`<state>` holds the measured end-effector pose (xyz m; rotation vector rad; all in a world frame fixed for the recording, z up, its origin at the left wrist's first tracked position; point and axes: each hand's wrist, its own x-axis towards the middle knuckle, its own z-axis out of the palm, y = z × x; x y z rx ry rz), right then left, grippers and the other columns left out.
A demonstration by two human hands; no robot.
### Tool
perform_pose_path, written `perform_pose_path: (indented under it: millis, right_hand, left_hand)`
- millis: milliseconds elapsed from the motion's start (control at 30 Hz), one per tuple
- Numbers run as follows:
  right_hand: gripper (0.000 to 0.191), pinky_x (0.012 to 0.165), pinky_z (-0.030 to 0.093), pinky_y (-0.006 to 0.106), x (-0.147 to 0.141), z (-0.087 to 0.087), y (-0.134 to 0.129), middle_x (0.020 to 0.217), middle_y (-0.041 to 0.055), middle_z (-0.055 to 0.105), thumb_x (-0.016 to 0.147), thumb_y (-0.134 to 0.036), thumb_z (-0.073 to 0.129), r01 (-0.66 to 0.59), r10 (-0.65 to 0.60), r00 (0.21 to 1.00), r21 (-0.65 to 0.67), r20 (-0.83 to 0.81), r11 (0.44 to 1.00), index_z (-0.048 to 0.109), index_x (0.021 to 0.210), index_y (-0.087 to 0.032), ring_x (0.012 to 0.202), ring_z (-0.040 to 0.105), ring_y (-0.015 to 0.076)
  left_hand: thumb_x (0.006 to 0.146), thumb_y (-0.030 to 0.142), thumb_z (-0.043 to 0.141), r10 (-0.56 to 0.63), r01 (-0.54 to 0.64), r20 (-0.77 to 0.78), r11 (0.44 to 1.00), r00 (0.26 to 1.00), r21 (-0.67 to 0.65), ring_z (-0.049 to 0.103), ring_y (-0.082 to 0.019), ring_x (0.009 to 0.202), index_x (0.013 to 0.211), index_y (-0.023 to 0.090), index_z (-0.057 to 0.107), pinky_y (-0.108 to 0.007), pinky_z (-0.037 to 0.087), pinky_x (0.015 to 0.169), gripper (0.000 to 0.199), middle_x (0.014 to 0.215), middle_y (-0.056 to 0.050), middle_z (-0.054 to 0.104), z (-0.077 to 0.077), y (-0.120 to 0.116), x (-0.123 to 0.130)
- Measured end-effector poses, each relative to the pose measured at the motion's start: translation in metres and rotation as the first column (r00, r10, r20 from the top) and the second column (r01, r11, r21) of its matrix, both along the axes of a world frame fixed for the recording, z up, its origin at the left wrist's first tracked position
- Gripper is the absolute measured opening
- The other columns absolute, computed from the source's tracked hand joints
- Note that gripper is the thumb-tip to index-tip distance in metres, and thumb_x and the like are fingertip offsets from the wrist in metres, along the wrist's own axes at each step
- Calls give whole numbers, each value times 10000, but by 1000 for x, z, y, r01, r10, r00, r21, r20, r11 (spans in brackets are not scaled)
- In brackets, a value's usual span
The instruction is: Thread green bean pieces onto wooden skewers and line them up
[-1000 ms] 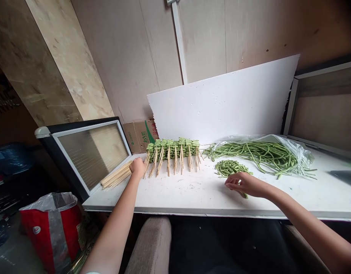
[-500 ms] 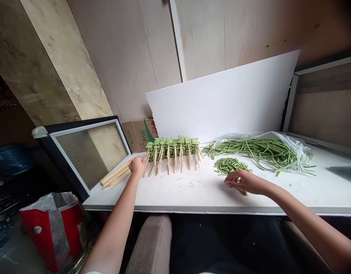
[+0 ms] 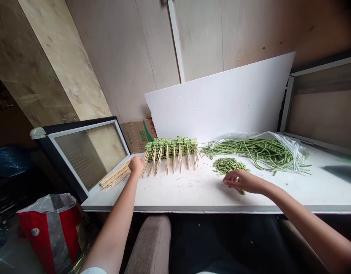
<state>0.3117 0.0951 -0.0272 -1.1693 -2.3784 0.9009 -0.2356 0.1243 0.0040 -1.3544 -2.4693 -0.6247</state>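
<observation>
My left hand is closed at the right end of a bundle of bare wooden skewers; what its fingers hold is hidden. Just right of it, skewered green bean pieces lie stacked in rows, their sticks pointing toward me. My right hand is curled over the white table, fingers bent together, with a few bean pieces partly under it. Behind that hand sits a pile of cut beans. Long uncut beans lie in a clear plastic bag farther back.
A framed panel leans at the table's left end, beside a cardboard box. A white board stands along the back. Another framed panel is at the right. A red bag stands on the floor at left.
The whole view has shifted slightly, so things appear a little farther left. Both hands keep nearly the same places and poses over the table.
</observation>
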Motion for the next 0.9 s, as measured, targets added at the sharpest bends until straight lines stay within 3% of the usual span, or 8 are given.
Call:
perform_pose_path:
  millis: [333, 533, 700, 900]
  right_hand:
    - [579, 609, 531, 325, -3, 8, -7, 902, 118, 773, 892, -716, 566, 2, -2, 1000, -14, 3, 1000, 761, 958, -176, 590, 684, 201]
    - [572, 658, 535, 343, -4, 11, -8, 939, 143, 775, 910, -683, 556, 1, 0, 999, -22, 36, 1000, 743, 983, -148, 628, 691, 218]
    - [515, 790, 538, 357, 0, 13, -3, 975, 158, 785, 904, -626, 590, 14, -18, 997, 56, 71, 998, 765, 994, -150, 903, 720, 295]
    - [535, 772, 548, 365, 6, 12, 4, 978, 154, 790, 891, -658, 573, 32, -36, 997, 59, 62, 998, 786, 1012, -182, 888, 733, 302]
  left_hand:
    - [944, 494, 570, 6, -8, 47, 999, 999, 42, 714, -314, 966, 852, 227, 755, -358, 505, 790, 338, 983, -137, 777, -6, -2, -8]
    - [980, 523, 452, 24, -30, 91, 998, 996, 58, 713, -333, 957, 823, 193, 736, -369, 515, 786, 462, 934, -169, 765, -6, -9, -21]
    - [973, 422, 480, 89, -93, 142, 995, 986, 19, 709, -328, 895, 958, 106, 735, -383, 513, 740, 406, 990, -206, 756, 0, -31, -68]
    - [853, 292, 644, 101, -89, 124, 991, 987, -103, 710, -309, 941, 983, 131, 761, -365, 527, 791, 237, 1071, -168, 765, -8, -79, -133]
